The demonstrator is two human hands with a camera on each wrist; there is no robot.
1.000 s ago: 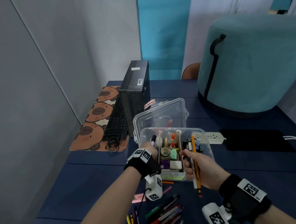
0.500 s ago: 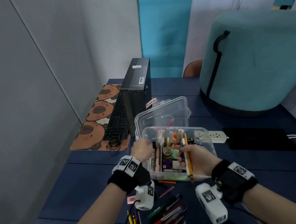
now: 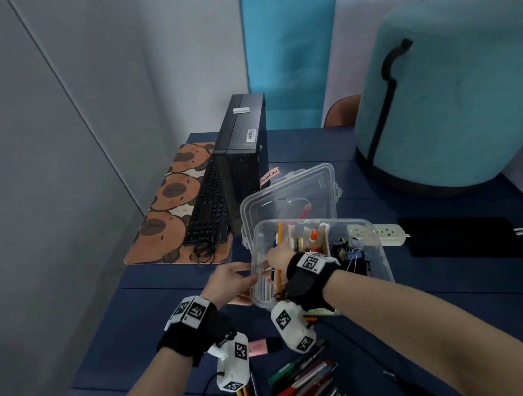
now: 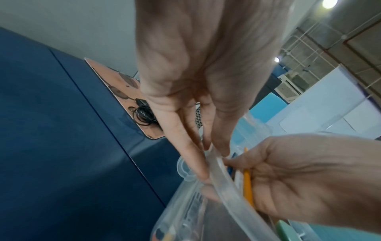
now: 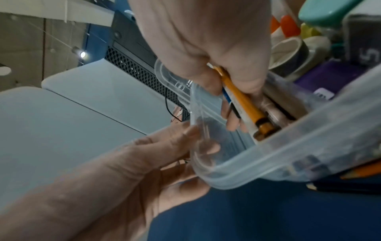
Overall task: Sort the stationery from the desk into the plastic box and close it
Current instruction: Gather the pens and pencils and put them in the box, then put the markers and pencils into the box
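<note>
right wrist view shows our pencil [image 5: 241, 101], a yellow one bundled with a blue pen [image 5: 226, 96], already inside the left-hand compartment of the plastic box [image 3: 378, 250]; its long axis runs along the box's left wall, one end down by the near wall and the other slanting up and away from us through our fist. our right hand [image 3: 277, 257] has its fingers curled tight round the bundle from above. we judge the coming move turns on laying that axis flat along the compartment before letting go. our left hand [image 3: 230, 281] lies just outside the left wall, fingers straight and pressed to the wall and rim, steadying the box and holding nothing. beyond the box its lid [image 3: 288, 191] stands open. on the desk [image 3: 91, 344] near us a heap of pens [image 3: 306, 390] waits unsorted, with a pink eraser [image 3: 257, 348] beside it
</note>
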